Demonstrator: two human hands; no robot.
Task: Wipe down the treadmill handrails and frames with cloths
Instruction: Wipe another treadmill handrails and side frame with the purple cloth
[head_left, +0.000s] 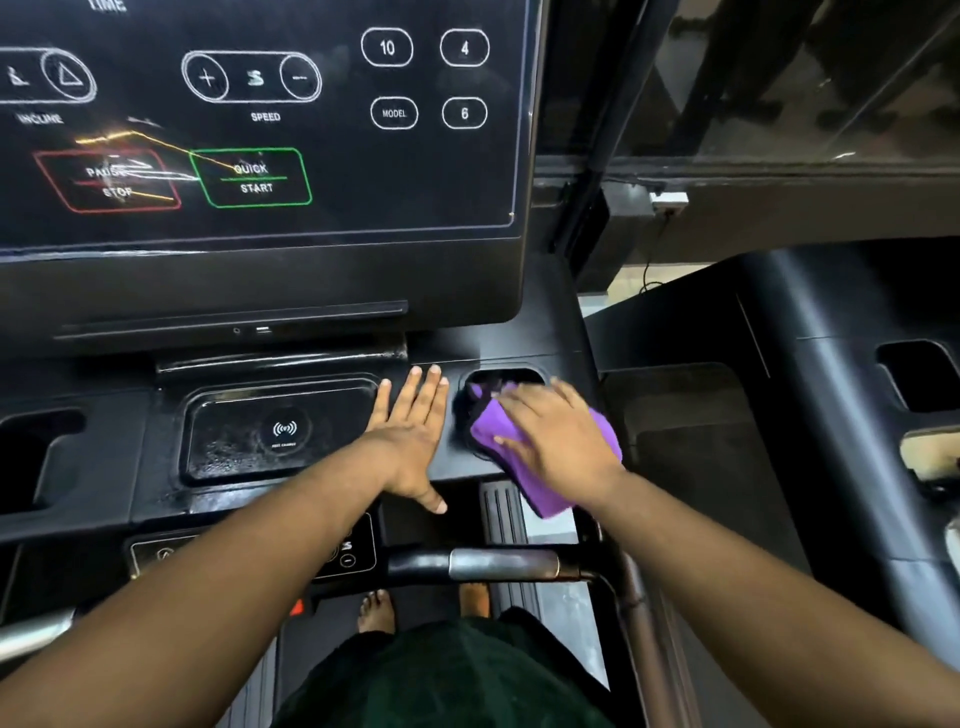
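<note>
A purple cloth (491, 431) lies over the right cup holder (511, 375) of the black treadmill console tray (156, 467). My right hand (558, 439) presses flat on the cloth, fingers spread and pointing left. My left hand (413, 434) rests flat on the tray just left of the cup holder, fingers straight, thumb over the front edge. The front handrail (501, 564), black with a metal sensor sleeve, runs below my forearms.
The touch panel (260, 130) with speed, stop and start buttons rises behind the tray. A wireless charging pad (283, 431) sits left of my left hand. A second treadmill (831, 389) stands to the right. My bare feet are on the belt (415, 597) below.
</note>
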